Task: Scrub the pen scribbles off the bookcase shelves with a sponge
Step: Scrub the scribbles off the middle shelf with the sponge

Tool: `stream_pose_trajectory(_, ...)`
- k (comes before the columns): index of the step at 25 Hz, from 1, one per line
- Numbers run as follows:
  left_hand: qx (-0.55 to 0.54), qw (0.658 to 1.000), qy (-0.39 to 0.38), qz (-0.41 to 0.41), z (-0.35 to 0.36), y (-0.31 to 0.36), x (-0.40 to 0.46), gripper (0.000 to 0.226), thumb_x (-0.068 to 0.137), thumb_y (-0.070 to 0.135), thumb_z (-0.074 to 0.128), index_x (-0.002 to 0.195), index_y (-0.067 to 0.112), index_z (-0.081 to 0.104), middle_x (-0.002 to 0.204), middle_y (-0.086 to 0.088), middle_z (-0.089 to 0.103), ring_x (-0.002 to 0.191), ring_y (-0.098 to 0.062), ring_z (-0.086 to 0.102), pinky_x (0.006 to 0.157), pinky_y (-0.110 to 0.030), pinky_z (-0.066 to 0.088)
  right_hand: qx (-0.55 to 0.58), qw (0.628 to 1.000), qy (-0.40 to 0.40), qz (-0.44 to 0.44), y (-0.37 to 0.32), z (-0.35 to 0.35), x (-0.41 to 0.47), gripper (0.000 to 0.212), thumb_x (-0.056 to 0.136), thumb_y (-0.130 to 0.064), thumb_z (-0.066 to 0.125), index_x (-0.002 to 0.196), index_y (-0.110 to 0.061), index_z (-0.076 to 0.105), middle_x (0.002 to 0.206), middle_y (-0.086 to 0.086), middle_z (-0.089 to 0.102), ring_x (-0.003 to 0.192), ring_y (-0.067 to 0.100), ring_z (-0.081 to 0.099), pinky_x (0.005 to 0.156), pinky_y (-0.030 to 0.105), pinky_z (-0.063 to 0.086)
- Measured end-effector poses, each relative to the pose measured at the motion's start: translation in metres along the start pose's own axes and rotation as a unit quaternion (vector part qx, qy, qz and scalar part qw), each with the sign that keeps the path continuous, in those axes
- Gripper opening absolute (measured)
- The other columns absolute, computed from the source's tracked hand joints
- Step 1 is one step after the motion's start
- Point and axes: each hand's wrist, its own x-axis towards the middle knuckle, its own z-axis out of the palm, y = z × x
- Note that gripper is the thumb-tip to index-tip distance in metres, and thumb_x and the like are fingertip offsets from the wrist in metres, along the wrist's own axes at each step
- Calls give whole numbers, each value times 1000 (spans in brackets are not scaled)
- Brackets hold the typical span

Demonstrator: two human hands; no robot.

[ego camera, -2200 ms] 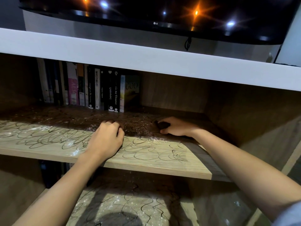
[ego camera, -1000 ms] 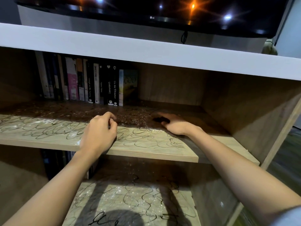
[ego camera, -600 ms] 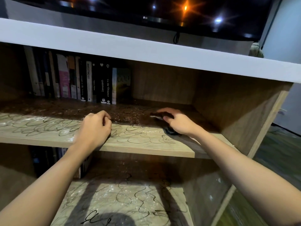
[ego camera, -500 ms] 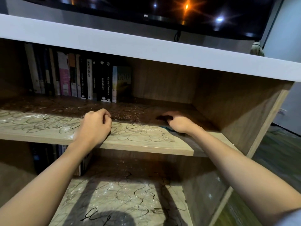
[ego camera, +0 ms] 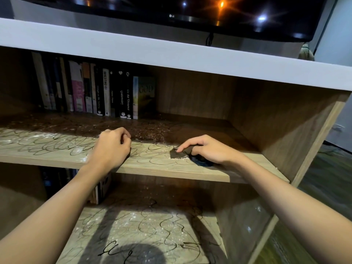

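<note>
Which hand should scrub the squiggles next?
The right hand. It already presses the sponge onto the shelf, right beside the scribbles. The left hand just rests curled on the shelf, holding nothing visible.

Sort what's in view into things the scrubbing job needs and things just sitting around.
Job:
sponge under right hand
left hand
scribbled upper shelf
scribbled lower shelf

Bystanders:
row of books
LG television

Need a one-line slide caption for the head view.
Right hand presses a dark sponge on the scribbled upper shelf; left hand rests curled.
</note>
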Motion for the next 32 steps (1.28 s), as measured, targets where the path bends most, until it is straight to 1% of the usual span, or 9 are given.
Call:
stream_pose_trajectory(4, 0, 1000, -4, -2, -2, 1, 0, 18, 93, 21, 45, 89, 22, 63, 80, -3, 63, 89, -24, 55, 75, -39, 49, 0, 990, 129, 59, 13, -11, 3, 34, 95, -12, 42, 102, -31, 69, 95, 9, 71, 63, 21, 52, 57, 32, 38)
stream_pose_trajectory(7, 8, 1000, -7, 3, -2, 2, -2, 20, 94, 20, 45, 92, 18, 65, 81, -5, 64, 88, -25, 54, 74, -37, 47, -107, 987, 96, 67, 15, 3, 13, 37, 93, -12, 42, 114, -32, 65, 112, -4, 67, 67, 14, 59, 59, 25, 45)
stream_pose_trajectory(14, 14, 1000, -9, 4, -4, 9, -3, 22, 94, 16, 45, 94, 12, 66, 80, -9, 68, 74, -22, 57, 70, -30, 41, 2, 1000, 26, 13, -13, 21, -17, 39, 92, -4, 43, 105, -29, 70, 53, -6, 59, 41, 5, 39, 44, 18, 29)
stream_pose_trajectory(17, 11, 1000, -11, 3, -6, 10, -3, 23, 94, 15, 44, 94, 11, 67, 82, -11, 68, 81, -25, 57, 75, -31, 41, 26, 1000, 5, -12, -23, 26, -40, 41, 91, -1, 43, 104, -27, 71, 90, -5, 73, 40, 6, 40, 43, 20, 32)
stream_pose_trajectory(20, 9, 1000, -11, 2, -7, 10, -2, 23, 93, 14, 45, 94, 11, 67, 84, -11, 68, 81, -24, 55, 75, -31, 41, 17, 997, -7, -69, -28, 32, -66, 42, 87, -4, 44, 106, -31, 70, 122, -16, 64, 80, 28, 66, 73, 46, 54)
stream_pose_trajectory(22, 10, 1000, -12, 1, -7, 10, -2, 23, 93, 15, 44, 93, 12, 67, 86, -10, 68, 84, -26, 57, 75, -31, 41, 0, 995, -18, -101, -27, 27, -77, 43, 85, -3, 44, 108, -28, 70, 123, -16, 63, 102, 32, 64, 89, 56, 49)
stream_pose_trajectory(26, 18, 1000, -13, 1, -5, 8, -1, 23, 93, 17, 44, 93, 13, 67, 89, -12, 68, 82, -23, 54, 76, -33, 41, -28, 995, 65, -73, -16, 2, -71, 46, 90, 0, 44, 113, -33, 67, 114, -12, 67, 73, 37, 63, 62, 51, 53)
stream_pose_trajectory(29, 16, 1000, -14, -2, -6, 7, -1, 23, 94, 17, 44, 94, 14, 66, 89, -9, 67, 80, -20, 51, 73, -31, 39, -45, 993, 21, -104, -15, 12, -71, 47, 85, -4, 43, 112, -34, 68, 122, -18, 63, 101, 30, 65, 91, 51, 51)
stream_pose_trajectory(32, 14, 1000, -11, -4, -7, 8, -2, 23, 94, 17, 44, 94, 13, 66, 87, -6, 64, 80, -20, 53, 72, -30, 39, -73, 988, -2, -137, -18, 20, -74, 52, 83, 1, 42, 118, -28, 67, 136, -15, 55, 131, 0, 43, 115, 40, 31)
